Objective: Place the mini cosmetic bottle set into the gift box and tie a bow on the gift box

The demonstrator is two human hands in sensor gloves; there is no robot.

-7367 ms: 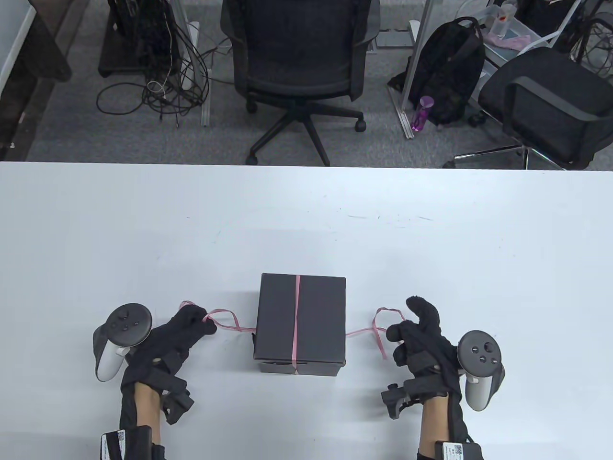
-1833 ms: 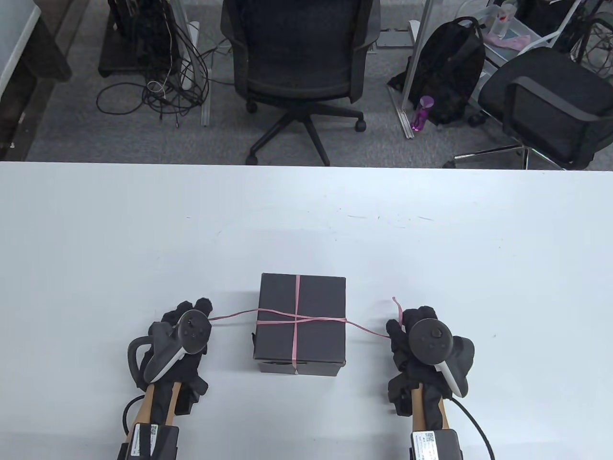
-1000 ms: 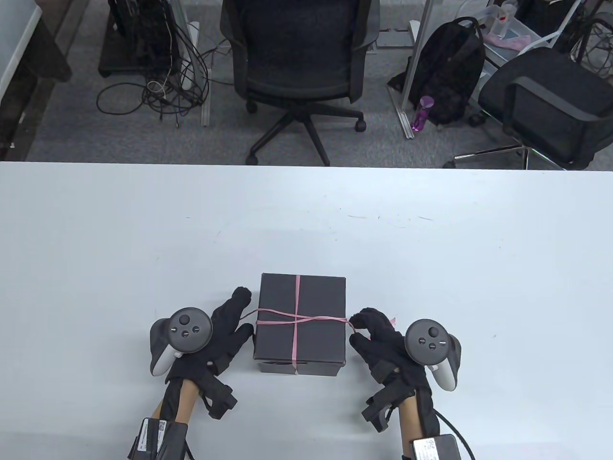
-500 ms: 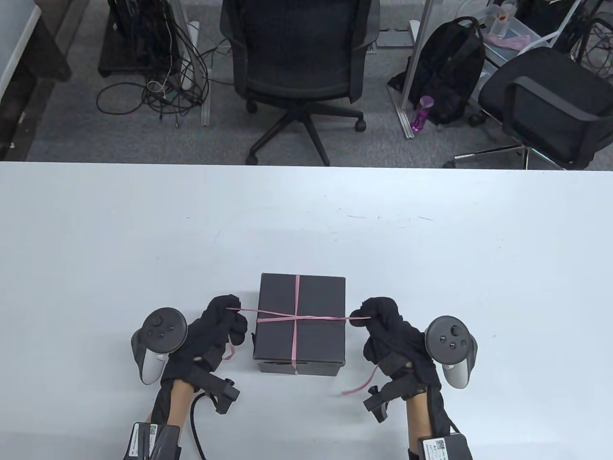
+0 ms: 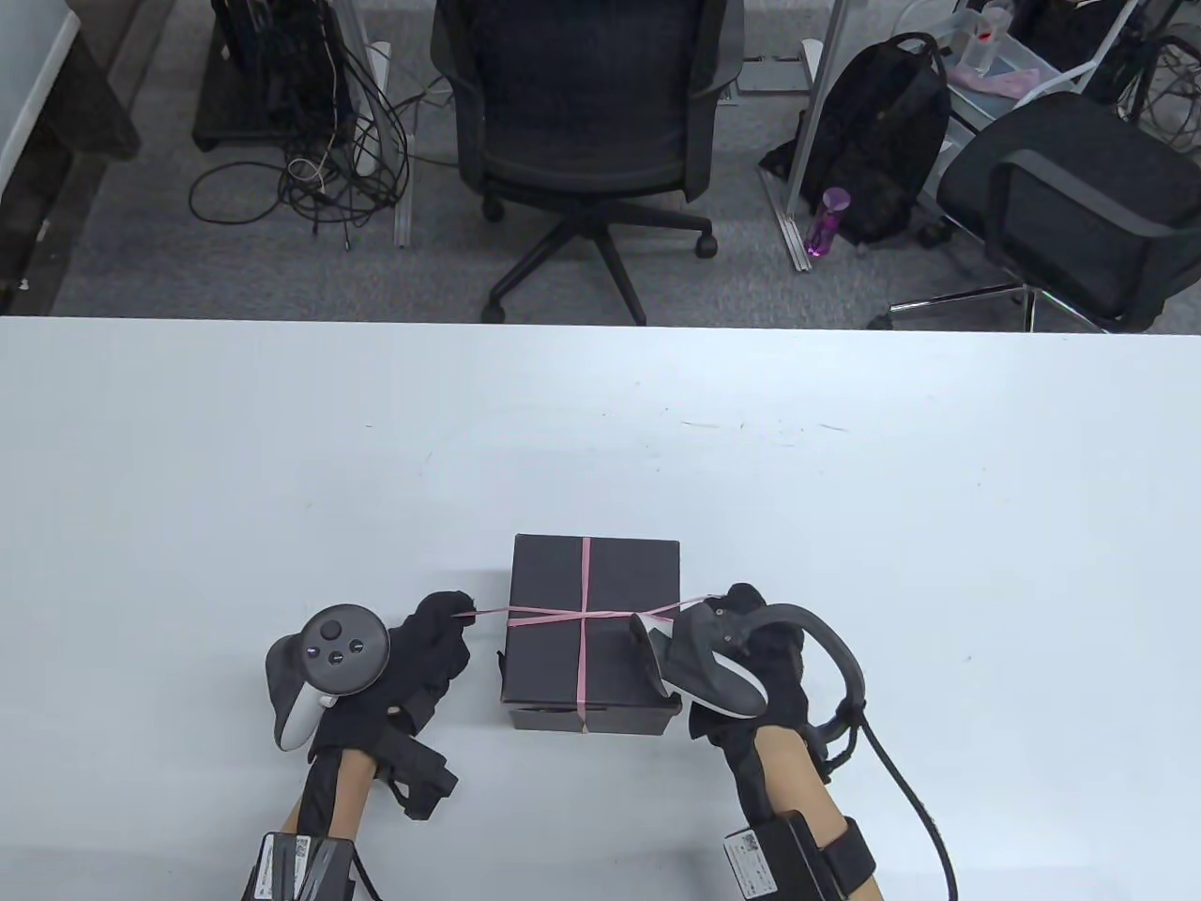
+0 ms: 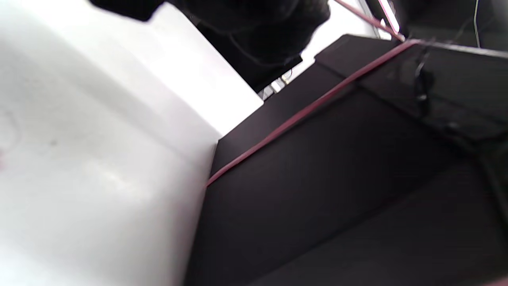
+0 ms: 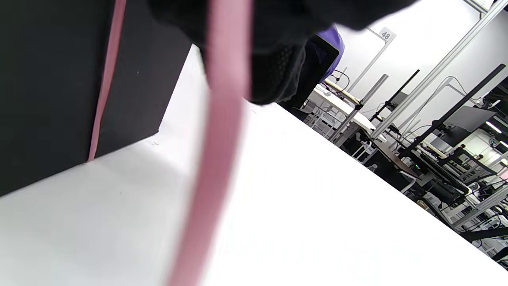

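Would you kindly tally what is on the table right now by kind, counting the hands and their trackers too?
Gift box: 1
Pink ribbon: 1
Gloved hands: 2, the left hand and the right hand
Trackers: 2, the left tracker and the right tracker
Total: 6

White table (image 5: 281,422), bare surface lightly scuffed. Beyond its far edge: two black office chairs, centre (image 5: 586,122) and far right (image 5: 1070,206); black backpack (image 5: 877,141) with purple bottle (image 5: 826,221) beside it; cable tangle (image 5: 310,169), far left.
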